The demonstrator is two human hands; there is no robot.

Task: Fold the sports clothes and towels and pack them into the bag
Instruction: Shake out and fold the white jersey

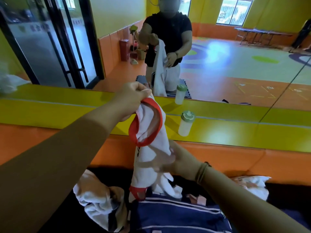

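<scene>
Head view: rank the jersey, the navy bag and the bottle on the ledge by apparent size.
1. White jersey and navy bag: similar visible area. The bag is cropped by the frame edge and nearer, so they are unranked.
2. Bottle, clearly smallest.

Both forearms are bare from the frame edge down to the left hand (pixel 133 96) and the right hand (pixel 175 162), and both hands are bare as well. A thin, brownish elastic band (pixel 202 174) circles the right wrist, with a small dark bit at its upper edge. The large wall mirror (pixel 235 68) ahead reflects the same person in a black short-sleeved T-shirt (pixel 170 29), its sleeves ending on the upper arms, and white shorts (pixel 174 76). The wrist band shows there too.
</scene>
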